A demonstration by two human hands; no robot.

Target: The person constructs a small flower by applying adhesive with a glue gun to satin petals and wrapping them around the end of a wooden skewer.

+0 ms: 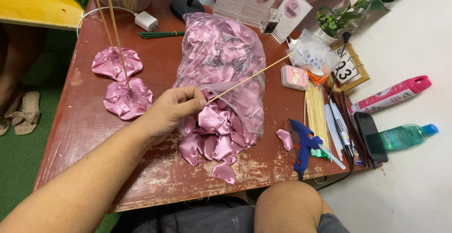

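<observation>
While the left hand [176,106] pinches the near end of a thin, pale bamboo skewer [249,77] between thumb and fingertips, the stick slants up and to the right across a clear, crinkled plastic bag [221,59] stuffed with glossy pink satin petals [212,139]. Some of those folded, pointed petals spill from the bag's mouth onto the worn, scratched reddish-brown wooden table [94,120]. At the far left lie 2 round, ruffled pink satin flowers [123,80], each with a skewer rising from its middle. To the right rest a blue hot-glue gun [303,143] and a bundle of loose bamboo sticks [315,113]. The right hand is out of sight.
</observation>
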